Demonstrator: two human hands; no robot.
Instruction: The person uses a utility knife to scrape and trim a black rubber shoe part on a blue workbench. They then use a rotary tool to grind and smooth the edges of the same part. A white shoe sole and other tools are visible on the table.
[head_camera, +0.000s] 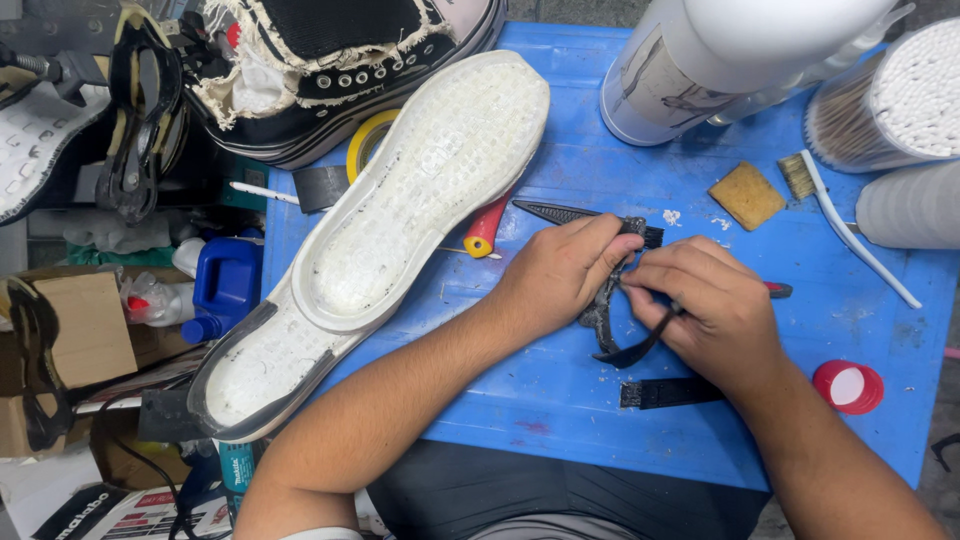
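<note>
1. The left hand (560, 280) is closed around a black rubber strip (606, 310), fingers curled over its upper end.
2. The right hand (715, 305) pinches the same strip from the other side, thumb and fingers shut on it (a thin dark tool seems tucked in that grip, though I cannot tell what it is).
3. The strip hangs between both hands, just above the blue worktop (600, 180), its lower end curving out below them.
4. A second black strip (668, 392) lies on the worktop near the right wrist.
5. A white shoe sole (400, 210) lies left of the hands.

blue worktable (860, 300), cluttered floor beside (60, 480)
</note>
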